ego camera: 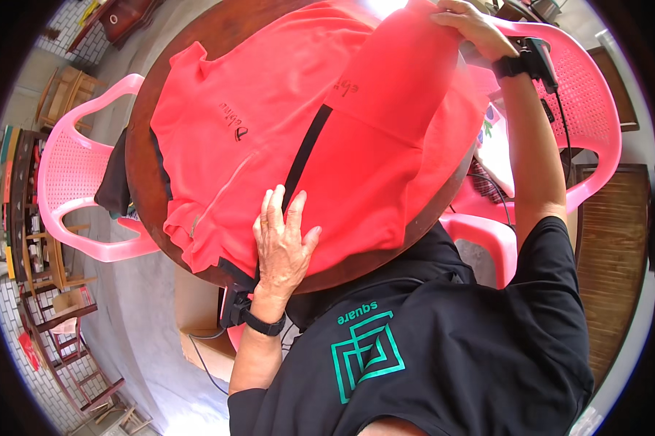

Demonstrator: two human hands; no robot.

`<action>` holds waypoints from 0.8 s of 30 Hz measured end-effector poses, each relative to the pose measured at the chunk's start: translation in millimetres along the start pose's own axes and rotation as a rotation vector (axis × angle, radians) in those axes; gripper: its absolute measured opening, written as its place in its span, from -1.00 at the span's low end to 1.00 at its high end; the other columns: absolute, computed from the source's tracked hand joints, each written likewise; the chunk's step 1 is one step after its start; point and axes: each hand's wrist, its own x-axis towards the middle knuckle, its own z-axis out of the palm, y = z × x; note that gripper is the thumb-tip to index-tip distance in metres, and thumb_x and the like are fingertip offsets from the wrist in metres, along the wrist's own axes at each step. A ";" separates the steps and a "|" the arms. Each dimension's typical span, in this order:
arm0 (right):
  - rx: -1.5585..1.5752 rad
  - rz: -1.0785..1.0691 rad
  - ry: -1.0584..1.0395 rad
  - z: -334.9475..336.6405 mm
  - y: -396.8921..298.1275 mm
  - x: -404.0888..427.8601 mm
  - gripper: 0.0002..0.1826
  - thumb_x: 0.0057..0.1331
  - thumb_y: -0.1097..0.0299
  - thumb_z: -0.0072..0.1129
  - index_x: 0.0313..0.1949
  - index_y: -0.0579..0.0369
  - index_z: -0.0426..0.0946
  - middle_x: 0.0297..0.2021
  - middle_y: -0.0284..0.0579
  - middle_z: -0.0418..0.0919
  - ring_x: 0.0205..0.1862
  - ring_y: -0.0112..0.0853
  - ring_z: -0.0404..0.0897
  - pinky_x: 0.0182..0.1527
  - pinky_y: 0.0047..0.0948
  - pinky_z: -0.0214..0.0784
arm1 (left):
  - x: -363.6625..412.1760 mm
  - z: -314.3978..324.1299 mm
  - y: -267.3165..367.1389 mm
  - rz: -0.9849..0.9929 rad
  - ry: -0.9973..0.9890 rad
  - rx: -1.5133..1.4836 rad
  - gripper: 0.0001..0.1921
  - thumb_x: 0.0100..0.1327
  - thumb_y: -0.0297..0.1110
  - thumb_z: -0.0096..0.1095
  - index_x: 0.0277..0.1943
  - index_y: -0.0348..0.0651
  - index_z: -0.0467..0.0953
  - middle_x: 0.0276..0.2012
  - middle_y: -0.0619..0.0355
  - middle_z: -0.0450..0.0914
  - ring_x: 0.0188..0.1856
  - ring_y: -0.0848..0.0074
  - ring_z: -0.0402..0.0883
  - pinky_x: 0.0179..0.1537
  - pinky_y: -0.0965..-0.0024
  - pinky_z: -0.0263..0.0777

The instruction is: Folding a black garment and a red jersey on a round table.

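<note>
A red garment (305,158) with dark lettering, a black stripe and a zipper lies spread over a round dark wooden table (142,180). My left hand (283,240) rests palm down on it near the table's near edge, fingers spread beside the lower end of the black stripe. At the far right, my right hand (469,27) grips a raised part of the red cloth between thumb and fingers. That part folds over the rest of the garment. Black straps with small devices circle both wrists.
Pink plastic chairs stand left (76,163) and right (583,98) of the table, the left one with dark cloth on it. A cardboard box (196,305) sits on the floor below the table's left side. Cables hang from both wrist devices. Wooden furniture lines the left wall.
</note>
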 end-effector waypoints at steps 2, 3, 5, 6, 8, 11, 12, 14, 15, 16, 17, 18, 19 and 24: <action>-0.005 -0.067 -0.017 -5.0 19.9 11.3 -0.81 0.25 0.28 0.13 -0.20 0.08 0.48 -0.43 -0.31 0.50 -0.45 -0.53 0.47 -0.42 -0.54 0.32 | -0.2 -0.2 0.4 0.006 -0.021 0.022 -0.38 0.16 -0.24 0.27 0.28 -0.09 0.28 0.32 -0.11 0.13 0.38 0.07 0.09 0.26 0.04 0.04; 0.005 -0.142 -0.056 0.5 37.6 28.5 -0.83 0.25 0.25 0.12 -0.30 0.08 0.48 -0.47 -0.42 0.44 -0.45 -0.64 0.43 -0.43 -0.61 0.27 | -1.4 -0.5 -0.4 -0.006 -0.021 0.037 -0.38 0.16 -0.24 0.27 0.28 -0.09 0.28 0.32 -0.11 0.13 0.38 0.07 0.09 0.26 0.04 0.04; -0.183 -0.117 -0.120 3.8 62.4 45.7 -0.81 0.19 0.25 0.20 -0.31 0.09 0.52 -0.49 -0.41 0.44 -0.44 -0.63 0.44 -0.43 -0.62 0.26 | -0.1 1.2 -0.4 0.003 -0.038 0.033 -0.38 0.17 -0.20 0.27 0.29 -0.09 0.28 0.32 -0.11 0.14 0.38 0.06 0.08 0.26 0.03 0.03; -0.253 -0.171 -0.042 9.9 88.4 60.4 -0.76 0.15 0.19 0.21 -0.30 0.07 0.55 -0.51 -0.30 0.51 -0.47 -0.53 0.49 -0.42 -0.52 0.34 | 2.4 1.8 1.5 0.014 -0.041 0.033 -0.38 0.17 -0.20 0.27 0.29 -0.09 0.28 0.32 -0.11 0.14 0.38 0.06 0.08 0.26 0.03 0.03; -0.326 -0.156 0.163 37.9 126.2 72.7 -0.69 0.10 0.09 0.22 -0.27 0.02 0.60 -0.48 -0.14 0.61 -0.43 -0.36 0.57 -0.31 -0.36 0.43 | 1.8 2.6 2.9 0.012 0.028 0.067 -0.39 0.18 -0.16 0.25 0.28 -0.08 0.29 0.32 -0.11 0.14 0.37 0.05 0.08 0.26 0.03 0.03; -0.424 -0.050 0.314 55.3 119.7 64.9 -0.62 0.09 0.03 0.16 -0.19 -0.03 0.61 -0.27 -0.05 0.65 -0.18 -0.22 0.61 -0.09 -0.25 0.41 | 2.1 -4.6 24.2 0.120 0.118 0.040 -0.47 0.19 -0.14 0.22 0.20 -0.09 0.39 0.27 -0.10 0.24 0.34 0.04 0.16 0.25 0.03 0.06; -0.442 -0.058 0.270 57.4 106.7 61.4 -0.65 0.08 0.11 0.12 -0.23 0.05 0.60 -0.29 -0.02 0.63 -0.18 -0.21 0.60 -0.10 -0.28 0.41 | 0.8 -6.2 35.0 0.197 0.147 -0.008 -0.54 0.18 -0.16 0.22 0.14 -0.08 0.46 0.22 -0.07 0.32 0.31 0.07 0.23 0.23 0.06 0.08; -0.495 -0.071 0.235 52.3 109.0 66.5 -0.66 0.10 0.15 0.07 -0.26 0.12 0.59 -0.30 0.00 0.62 -0.19 -0.19 0.59 -0.11 -0.30 0.40 | 4.0 -5.5 57.9 0.364 0.133 -0.064 -0.60 0.08 -0.33 0.29 0.03 -0.07 0.53 0.03 0.03 0.46 0.14 0.20 0.41 0.10 0.18 0.23; -0.485 -0.070 0.239 50.3 116.6 72.3 -0.64 0.11 0.10 0.08 -0.26 0.10 0.60 -0.30 -0.01 0.63 -0.19 -0.20 0.60 -0.11 -0.30 0.41 | 7.2 -1.8 67.0 0.441 0.121 -0.111 -0.60 0.04 -0.38 0.32 0.00 -0.06 0.55 -0.04 0.07 0.50 0.06 0.25 0.47 0.05 0.21 0.28; -0.500 -0.071 0.239 49.6 122.3 75.4 -0.62 0.12 0.07 0.07 -0.24 0.09 0.60 -0.28 -0.01 0.63 -0.18 -0.19 0.59 -0.10 -0.29 0.40 | 13.7 0.2 76.6 0.501 0.113 -0.189 -0.60 -0.02 -0.44 0.35 -0.03 -0.04 0.56 -0.14 0.13 0.50 -0.08 0.32 0.51 -0.05 0.24 0.33; -0.514 -0.072 0.241 48.6 128.0 78.3 -0.60 0.13 0.04 0.07 -0.22 0.09 0.60 -0.26 -0.01 0.63 -0.16 -0.19 0.59 -0.09 -0.27 0.40 | 18.7 2.3 85.0 0.525 0.064 -0.190 -0.61 -0.02 -0.40 0.37 -0.04 -0.03 0.56 -0.19 0.14 0.48 -0.16 0.34 0.51 -0.12 0.25 0.36; -0.498 -0.037 0.257 59.0 123.2 80.1 -0.59 0.14 0.03 0.06 -0.20 0.07 0.60 -0.24 -0.01 0.62 -0.14 -0.17 0.58 -0.07 -0.26 0.39 | 22.2 1.5 91.5 0.494 0.010 -0.169 -0.62 -0.01 -0.37 0.38 -0.06 -0.04 0.56 -0.23 0.13 0.46 -0.19 0.33 0.50 -0.16 0.25 0.38; -0.487 0.011 0.283 64.1 120.6 77.1 -0.58 0.15 0.01 0.04 -0.17 0.06 0.59 -0.23 0.00 0.62 -0.12 -0.16 0.58 -0.05 -0.24 0.38 | 25.9 2.9 97.5 0.476 -0.049 -0.157 -0.63 -0.01 -0.34 0.39 -0.07 -0.05 0.56 -0.26 0.13 0.45 -0.22 0.32 0.49 -0.20 0.26 0.39; -0.435 -0.055 0.347 82.5 99.3 47.3 -0.73 0.27 0.17 -0.04 -0.24 0.10 0.49 -0.28 0.02 0.59 -0.14 -0.17 0.57 -0.09 -0.24 0.37 | 34.5 17.7 110.9 0.369 -0.176 0.009 -0.62 -0.05 -0.26 0.45 -0.16 -0.12 0.48 -0.32 0.08 0.39 -0.25 0.24 0.48 -0.26 0.23 0.42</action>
